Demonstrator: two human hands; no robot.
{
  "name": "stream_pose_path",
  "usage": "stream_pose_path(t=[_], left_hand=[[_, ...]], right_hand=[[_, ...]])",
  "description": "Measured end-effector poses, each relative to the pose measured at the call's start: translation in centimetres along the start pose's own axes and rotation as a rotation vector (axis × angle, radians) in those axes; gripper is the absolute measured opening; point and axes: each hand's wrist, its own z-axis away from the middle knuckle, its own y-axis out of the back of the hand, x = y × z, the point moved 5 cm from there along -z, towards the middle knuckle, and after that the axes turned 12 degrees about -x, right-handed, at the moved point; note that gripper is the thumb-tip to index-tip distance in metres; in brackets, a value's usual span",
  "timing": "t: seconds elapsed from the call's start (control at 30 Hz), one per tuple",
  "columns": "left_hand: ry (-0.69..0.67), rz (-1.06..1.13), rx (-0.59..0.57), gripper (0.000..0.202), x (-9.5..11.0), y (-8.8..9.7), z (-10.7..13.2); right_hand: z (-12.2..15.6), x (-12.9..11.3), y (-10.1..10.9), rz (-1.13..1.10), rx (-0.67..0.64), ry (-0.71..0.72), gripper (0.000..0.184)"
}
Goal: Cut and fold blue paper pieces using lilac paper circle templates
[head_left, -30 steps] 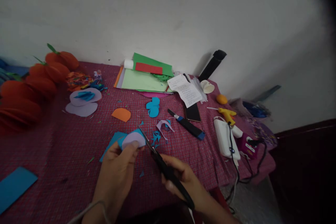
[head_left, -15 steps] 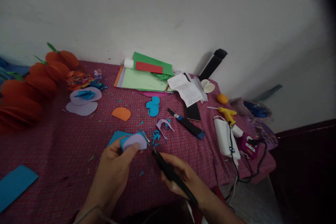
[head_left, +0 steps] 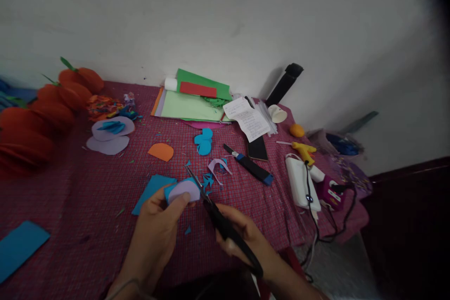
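My left hand (head_left: 154,227) pinches a rounded lilac paper piece (head_left: 188,189) laid over a blue paper piece (head_left: 168,190), thumb on top. In my right hand (head_left: 248,236) are black-handled scissors (head_left: 225,227), their blades against the right edge of the blue piece. Whether the blades are fully closed is hard to see. Another blue sheet (head_left: 149,192) lies on the cloth beside my left hand. Small blue scraps (head_left: 208,182) and a curved lilac offcut (head_left: 213,165) lie just beyond the blades. Rounded blue cutouts (head_left: 204,147) and an orange piece (head_left: 161,151) rest farther back.
Orange paper pumpkins (head_left: 52,112) line the left side. Coloured sheets (head_left: 190,104) and a written note (head_left: 248,119) lie near the wall. A box cutter (head_left: 253,167), yellow glue gun (head_left: 304,152), white power bank (head_left: 300,183) and black cables occupy the right.
The scissors and the held papers have shifted slightly, the papers a little to the right. More of the blue sheet beside my left hand now shows.
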Motion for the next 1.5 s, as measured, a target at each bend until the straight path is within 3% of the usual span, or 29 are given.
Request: stream_pose_path(t=[0.7, 0.93, 1.2, 1.4, 1.5], left_hand=[[0.07, -0.1, -0.028, 0.011, 1.1, 0.0, -0.5], [0.111, -0.028, -0.156, 0.011, 0.4, 0.8, -0.8], [0.107, -0.125, -0.278, 0.01, 1.1, 1.4, -1.0], [0.121, -0.045, -0.312, 0.014, 0.9, 2.3, -1.3], [0.12, -0.036, -0.317, 0.017, 1.1, 2.8, -1.5]], right_hand=[[0.7, -0.9, 0.3, 0.074, -0.008, 0.052, 0.054], [1.3, -1.0, 0.6, 0.093, -0.039, 0.0, 0.053], [1.7, -1.5, 0.4, 0.098, -0.11, -0.037, 0.056], [2.3, -1.3, 0.9, 0.018, -0.116, 0.013, 0.052], [2.6, -1.6, 1.6, 0.028, -0.092, -0.036, 0.053]])
